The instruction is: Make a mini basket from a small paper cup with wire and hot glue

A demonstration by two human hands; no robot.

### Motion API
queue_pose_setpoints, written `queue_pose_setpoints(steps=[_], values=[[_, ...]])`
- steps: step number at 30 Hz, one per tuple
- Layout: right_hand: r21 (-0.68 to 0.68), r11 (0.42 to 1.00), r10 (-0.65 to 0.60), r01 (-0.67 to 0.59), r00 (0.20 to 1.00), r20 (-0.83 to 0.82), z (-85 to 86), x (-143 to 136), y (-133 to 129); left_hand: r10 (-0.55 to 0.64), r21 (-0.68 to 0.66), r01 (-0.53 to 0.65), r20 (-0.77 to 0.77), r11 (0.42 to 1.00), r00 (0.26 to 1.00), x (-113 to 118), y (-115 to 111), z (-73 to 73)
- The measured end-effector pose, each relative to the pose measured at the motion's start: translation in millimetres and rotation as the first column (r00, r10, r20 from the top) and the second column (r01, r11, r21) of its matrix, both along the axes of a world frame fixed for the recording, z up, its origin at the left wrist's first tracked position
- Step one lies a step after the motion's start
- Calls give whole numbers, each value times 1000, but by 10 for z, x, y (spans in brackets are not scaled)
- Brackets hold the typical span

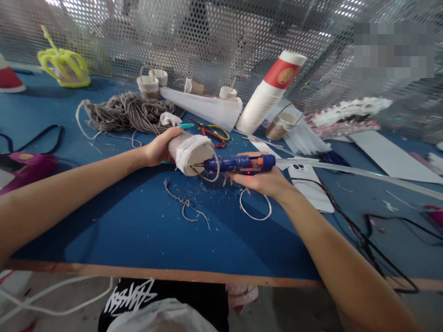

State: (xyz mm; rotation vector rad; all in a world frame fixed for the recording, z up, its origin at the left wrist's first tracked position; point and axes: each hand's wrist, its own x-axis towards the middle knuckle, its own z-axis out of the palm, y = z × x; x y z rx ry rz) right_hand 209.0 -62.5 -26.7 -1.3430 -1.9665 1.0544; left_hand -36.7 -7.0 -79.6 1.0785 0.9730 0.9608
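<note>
"What is the left hand doing?"

"It's closing around a cup with a fabric-like wrapping, holding it tipped on its side. The cup is sitting just past that hand's fingers, on the side toward the right hand, and its pale flat end is facing that way."

"And the right hand?"

"That one is gripping a blue glue gun. A small red light is glowing on it, and the nozzle is pointing from the right hand back at the cup's flat end."

"Is the tip touching?"

"It's reaching right up to that end, but I can't tell whether it's making contact. A cord loop is curving out from the cup, between the two hands."

"What's lying nearer the person?"

"A white ring is resting just below the right hand, and a twisted yarn scrap is lying below and between both hands, on the blue counter."

"And farther out?"

"Scissors are lying just beyond the cup. A grey yarn heap is spreading beyond the left hand, a white phone is lying right of the right hand, and a stack of paper cups is leaning well beyond it."
</note>
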Motion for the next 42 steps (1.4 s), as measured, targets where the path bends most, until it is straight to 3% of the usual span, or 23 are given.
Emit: queue_pose_setpoints(steps=[12, 22, 27, 33, 42], values=[[-34, 999, -24, 24, 1000, 3, 4, 5, -4, 61, 0, -61, 62, 998, 996, 17, -19, 18], [-22, 994, -100, 104, 983, 153, 54, 0, -12, 48, 23, -49, 62, 999, 997, 16, -20, 21], [18, 999, -53, 51, 989, 141, 68, -5, -13, 112, 14, -112, 17, 994, 994, 35, -47, 58], [-2, 995, -94, 96, 985, 141, 84, -26, -37, 76, 27, -76, 10, 997, 997, 35, -38, 63], [37, 998, -56, 50, 985, 162, 50, 8, -17, 70, 48, -73, 75, 996, 995, 33, -31, 39]])
